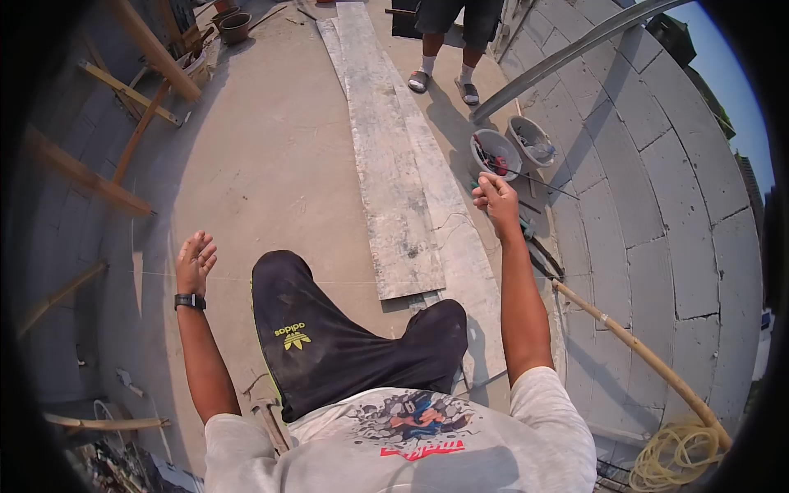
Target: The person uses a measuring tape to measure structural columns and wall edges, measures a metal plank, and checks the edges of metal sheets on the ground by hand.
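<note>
My left hand is raised at the left, wearing a black wristband. Its fingers are loosely bent and apart, with nothing visible in them. My right hand is raised just below a grey bucket of tools, its fingers curled in towards the thumb; anything held there is too small to tell. A thin pale string runs across below both hands, over the floor and boards. Between my arms are my bent legs in dark trousers.
Long stained boards lie on the concrete floor. A second bucket, a block wall, a wooden pole and coiled hose are at right. Another person's legs stand ahead. Timber props lean left; a hammer is near my hip.
</note>
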Tool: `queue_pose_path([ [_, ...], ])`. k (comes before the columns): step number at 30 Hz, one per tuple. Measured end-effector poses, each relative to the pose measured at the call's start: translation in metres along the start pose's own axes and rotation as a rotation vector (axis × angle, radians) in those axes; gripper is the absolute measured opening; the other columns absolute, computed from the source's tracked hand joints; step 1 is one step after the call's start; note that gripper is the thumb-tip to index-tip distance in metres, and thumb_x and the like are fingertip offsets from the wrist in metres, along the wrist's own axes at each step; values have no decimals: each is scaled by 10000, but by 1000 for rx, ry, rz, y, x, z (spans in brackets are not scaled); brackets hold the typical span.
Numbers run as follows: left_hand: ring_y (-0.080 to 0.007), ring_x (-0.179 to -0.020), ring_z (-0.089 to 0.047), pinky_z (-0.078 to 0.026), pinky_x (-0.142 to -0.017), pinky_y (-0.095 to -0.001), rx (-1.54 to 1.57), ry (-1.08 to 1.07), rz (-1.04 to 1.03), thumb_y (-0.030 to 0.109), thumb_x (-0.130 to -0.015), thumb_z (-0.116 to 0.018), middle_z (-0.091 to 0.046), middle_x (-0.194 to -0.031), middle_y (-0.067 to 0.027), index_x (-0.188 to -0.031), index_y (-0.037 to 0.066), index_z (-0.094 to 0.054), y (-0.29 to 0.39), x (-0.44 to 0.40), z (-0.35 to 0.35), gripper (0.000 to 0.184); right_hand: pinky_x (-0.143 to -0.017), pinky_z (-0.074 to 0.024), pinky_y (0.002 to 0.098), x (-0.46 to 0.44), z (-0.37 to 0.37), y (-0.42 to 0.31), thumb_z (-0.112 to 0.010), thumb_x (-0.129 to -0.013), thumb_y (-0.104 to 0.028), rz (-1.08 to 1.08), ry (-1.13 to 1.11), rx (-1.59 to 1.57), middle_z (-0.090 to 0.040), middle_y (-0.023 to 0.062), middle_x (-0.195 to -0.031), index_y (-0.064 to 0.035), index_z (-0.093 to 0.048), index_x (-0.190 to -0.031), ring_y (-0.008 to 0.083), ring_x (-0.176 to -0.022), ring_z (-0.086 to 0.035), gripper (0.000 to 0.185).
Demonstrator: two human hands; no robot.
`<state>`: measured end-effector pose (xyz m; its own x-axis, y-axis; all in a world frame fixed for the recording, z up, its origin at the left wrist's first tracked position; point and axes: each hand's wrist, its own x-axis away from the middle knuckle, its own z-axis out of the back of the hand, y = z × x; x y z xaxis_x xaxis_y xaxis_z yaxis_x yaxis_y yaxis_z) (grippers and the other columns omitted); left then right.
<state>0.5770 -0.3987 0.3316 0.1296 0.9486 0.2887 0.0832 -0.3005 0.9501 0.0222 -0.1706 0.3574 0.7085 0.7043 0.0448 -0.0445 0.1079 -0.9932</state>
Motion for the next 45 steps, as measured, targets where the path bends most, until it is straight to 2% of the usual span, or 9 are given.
queue_pose_path([
  [12, -119, -824, -599, -492, -711, -257, 43, -258, 48, 324, -897, -584, -612, -1043, -42, -1132, 82, -542, -24, -100, -118, 340, -536, -454, 233, 29, -37, 121, -598, -884, -250, -264, 173, -2, -616, 59, -746, -7, -567, -1135, 93, -595, -566, 351],
  [16, -131, -820, -606, -506, -681, -264, 19, -572, 196, 318, -894, -588, -617, -1020, -53, -1101, 81, -540, -58, -135, -259, 318, -543, -467, 248, -5, -50, 35, -611, -877, -225, -103, 271, -127, -631, 103, -775, -44, 41, -1466, 124, -569, -568, 897],
  [22, -244, -928, -595, -482, -776, -338, -523, -605, 320, 338, -801, -675, -594, -1082, -154, -1200, 2, -461, -236, -179, -338, 563, -594, -473, 242, -54, -56, -58, -623, -878, -270, 291, 301, 91, -641, 93, -820, 20, -337, -1383, 103, -629, -570, 649],
  [30, -426, -1245, -408, -357, -1029, -468, -908, -422, 314, 415, -746, -670, -342, -1370, -311, -1365, -50, -269, -234, -181, -360, 872, -575, -478, 266, -37, -23, 122, -657, -844, -338, -581, -62, 646, -641, 109, -849, 14, -570, -1162, 134, -647, -600, 482],
  [32, -425, -1239, -415, -354, -1033, -464, -909, -350, 328, 421, -744, -668, -348, -1365, -308, -1367, -49, -265, -240, -192, -367, 878, -928, -443, 369, -24, -6, 182, -654, -791, -439, -513, -160, 1144, -605, 236, -1134, 49, -573, -1175, 314, -1073, -588, 626],
  [35, -405, -1251, -410, -326, -1050, -459, -870, -285, 374, 436, -735, -672, -350, -1361, -312, -1374, -53, -239, -263, -205, -376, 914, -997, -394, 364, -1, -8, 238, -632, -752, -581, -658, -151, 1140, -519, 238, -1272, 37, -480, -1283, 347, -1189, -502, 829],
  [38, -366, -1072, -566, -453, -920, -437, -740, -62, 332, 487, -717, -684, -512, -1209, -281, -1316, -66, -348, -329, -225, -371, 882, -989, -400, 378, 13, -28, 258, -641, -683, -668, -742, -382, 1142, -473, 278, -1298, 61, -394, -1331, 368, -1210, -477, 1007],
  [40, -301, -840, -639, -518, -733, -447, -531, -331, 512, 461, -774, -665, -616, -977, -170, -1198, -37, -482, -334, -218, -357, 679, -982, -405, 388, 27, -47, 256, -643, -672, -677, -752, -327, 1177, -489, 273, -1278, 67, -390, -1331, 386, -1204, -472, 1025],
  [45, -140, -497, -502, -474, -520, -364, -65, -346, 636, 287, -892, -592, -541, -670, -2, -831, 76, -574, -330, -211, -350, 220, -951, -432, 426, 29, -50, 300, -699, -622, -667, -653, -183, 1245, -534, 257, -1218, 69, -493, -1235, 388, -1194, -468, 980],
])
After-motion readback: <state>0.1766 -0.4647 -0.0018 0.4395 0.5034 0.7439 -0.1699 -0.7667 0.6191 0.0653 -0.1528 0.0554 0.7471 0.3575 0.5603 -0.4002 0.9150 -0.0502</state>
